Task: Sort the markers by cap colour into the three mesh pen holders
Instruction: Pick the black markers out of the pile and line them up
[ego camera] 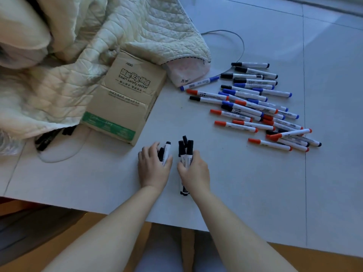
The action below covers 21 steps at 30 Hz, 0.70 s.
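My left hand (152, 167) grips a few black-capped markers (164, 153) near the middle of the white table (245, 185). My right hand (193, 172) holds a bundle of black-capped markers (186, 152) upright, caps pointing away from me, their tails showing below my palm. The two hands sit side by side, almost touching. A loose pile of markers (255, 107) with red, blue and black caps lies on the table to the right and farther away. One blue-capped marker (199, 83) lies apart at the pile's left. No mesh pen holder is in view.
A cardboard box (125, 97) lies to the far left of my hands, beside a quilted pale blanket (82, 42) covering the table's left corner. A thin cable (239, 46) loops behind the pile. The table's near edge (98, 210) runs just below my forearms.
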{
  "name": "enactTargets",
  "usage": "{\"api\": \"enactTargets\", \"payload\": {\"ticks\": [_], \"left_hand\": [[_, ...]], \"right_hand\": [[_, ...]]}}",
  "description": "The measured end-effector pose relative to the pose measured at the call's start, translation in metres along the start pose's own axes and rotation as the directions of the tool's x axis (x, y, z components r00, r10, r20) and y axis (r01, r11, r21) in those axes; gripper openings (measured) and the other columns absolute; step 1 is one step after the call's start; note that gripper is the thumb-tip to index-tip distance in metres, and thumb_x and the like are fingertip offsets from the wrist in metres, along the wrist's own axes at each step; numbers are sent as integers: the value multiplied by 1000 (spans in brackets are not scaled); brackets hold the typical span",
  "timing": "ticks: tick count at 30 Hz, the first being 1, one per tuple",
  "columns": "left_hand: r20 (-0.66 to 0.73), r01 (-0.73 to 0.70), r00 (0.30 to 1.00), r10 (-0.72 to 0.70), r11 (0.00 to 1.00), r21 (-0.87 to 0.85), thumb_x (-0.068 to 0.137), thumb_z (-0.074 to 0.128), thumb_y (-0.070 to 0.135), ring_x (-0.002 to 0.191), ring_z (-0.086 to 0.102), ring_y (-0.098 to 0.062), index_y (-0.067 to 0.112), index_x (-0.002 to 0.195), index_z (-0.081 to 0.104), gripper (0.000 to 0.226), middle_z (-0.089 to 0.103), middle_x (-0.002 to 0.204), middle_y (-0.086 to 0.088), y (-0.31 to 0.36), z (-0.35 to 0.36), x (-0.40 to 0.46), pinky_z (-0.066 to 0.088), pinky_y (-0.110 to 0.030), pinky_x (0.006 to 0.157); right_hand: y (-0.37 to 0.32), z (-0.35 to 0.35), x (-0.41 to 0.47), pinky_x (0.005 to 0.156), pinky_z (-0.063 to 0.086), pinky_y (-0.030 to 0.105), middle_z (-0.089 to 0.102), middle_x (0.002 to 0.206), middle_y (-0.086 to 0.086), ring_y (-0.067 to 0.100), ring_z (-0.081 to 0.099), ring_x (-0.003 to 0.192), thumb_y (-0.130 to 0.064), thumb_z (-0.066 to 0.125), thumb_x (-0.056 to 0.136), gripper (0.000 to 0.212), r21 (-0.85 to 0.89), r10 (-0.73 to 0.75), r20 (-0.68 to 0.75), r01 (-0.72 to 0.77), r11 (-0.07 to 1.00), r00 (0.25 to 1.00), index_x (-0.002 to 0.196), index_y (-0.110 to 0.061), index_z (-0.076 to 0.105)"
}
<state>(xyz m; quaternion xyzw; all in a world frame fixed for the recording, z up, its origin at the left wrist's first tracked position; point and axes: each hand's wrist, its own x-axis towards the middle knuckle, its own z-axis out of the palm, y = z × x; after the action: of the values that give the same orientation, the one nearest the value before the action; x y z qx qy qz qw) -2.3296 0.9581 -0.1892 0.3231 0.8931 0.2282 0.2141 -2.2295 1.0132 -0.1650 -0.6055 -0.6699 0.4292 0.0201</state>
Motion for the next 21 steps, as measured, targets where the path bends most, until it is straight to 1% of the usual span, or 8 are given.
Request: {"api": "enactTargets", "payload": {"ticks": [3, 6, 8, 10, 12, 15, 17, 21], "left_hand": [[2, -34, 999, 35, 999, -40, 84, 64, 25, 108, 44, -32, 8, 132, 47, 54, 47, 120, -18, -5, 0, -3, 36, -37, 92], [24, -158, 987, 158, 987, 13, 86, 59, 25, 109, 44, -32, 16, 132, 49, 48, 48, 121, -15, -12, -3, -9, 39, -40, 92], [45, -201, 979, 197, 968, 151, 88, 49, 36, 111, 45, -33, 21, 133, 49, 47, 49, 127, -13, -17, -5, -13, 41, -44, 89], [73, -184, 982, 172, 953, 240, 88, 30, 47, 119, 42, -32, 25, 136, 45, 55, 45, 135, -10, -17, -6, -15, 38, -44, 91], [91, -175, 984, 156, 950, 259, 86, 20, 50, 124, 38, -30, 27, 139, 41, 62, 42, 140, -8, -16, -5, -15, 34, -45, 95], [104, -185, 981, 163, 948, 258, 86, 16, 51, 127, 35, -29, 28, 141, 38, 63, 40, 143, -6, -16, -3, -13, 32, -44, 97], [110, -187, 980, 164, 949, 255, 86, 15, 51, 127, 35, -29, 28, 141, 37, 64, 39, 144, -6, -17, -4, -12, 31, -43, 97], [131, -170, 981, 142, 959, 228, 84, 12, 55, 129, 32, -27, 27, 142, 35, 68, 36, 145, -6, -14, -9, -12, 30, -41, 99]], "right_hand": [[5, 12, -3, 78, 42, 34, 57, 112, 9, 28, 53, 99, -30, 55, 89, 48, -81, -98, -99, 90, 993, 990, 132, -13, 41], [13, 20, -6, 94, 35, 39, 43, 131, 9, 29, 41, 114, -40, 46, 92, 61, -335, -189, -185, 119, 935, 964, 144, -15, 26], [17, 22, -5, 105, 26, 40, 31, 145, 6, 27, 29, 129, -42, 39, 95, 61, -382, -212, -175, 132, 915, 962, 147, -19, 17], [20, 25, -1, 114, 9, 37, 14, 156, 1, 23, 12, 142, -42, 29, 97, 61, -400, -223, -112, 162, 902, 968, 148, -22, 1], [24, 29, 2, 115, -7, 33, -6, 157, -8, 18, -5, 145, -42, 20, 98, 59, -422, -233, -45, 193, 886, 971, 141, -26, -17], [26, 32, 1, 111, -18, 31, -26, 146, -16, 16, -16, 143, -42, 16, 98, 55, -428, -239, -39, 200, 881, 970, 136, -30, -22], [24, 32, 0, 109, -20, 29, -25, 146, -17, 15, -17, 143, -40, 17, 99, 54, -409, -227, -51, 187, 893, 972, 138, -30, -20], [20, 28, -1, 111, -18, 27, -9, 157, -9, 12, -14, 143, -39, 19, 99, 55, -359, -192, -33, 168, 918, 981, 146, -26, -9]]}}
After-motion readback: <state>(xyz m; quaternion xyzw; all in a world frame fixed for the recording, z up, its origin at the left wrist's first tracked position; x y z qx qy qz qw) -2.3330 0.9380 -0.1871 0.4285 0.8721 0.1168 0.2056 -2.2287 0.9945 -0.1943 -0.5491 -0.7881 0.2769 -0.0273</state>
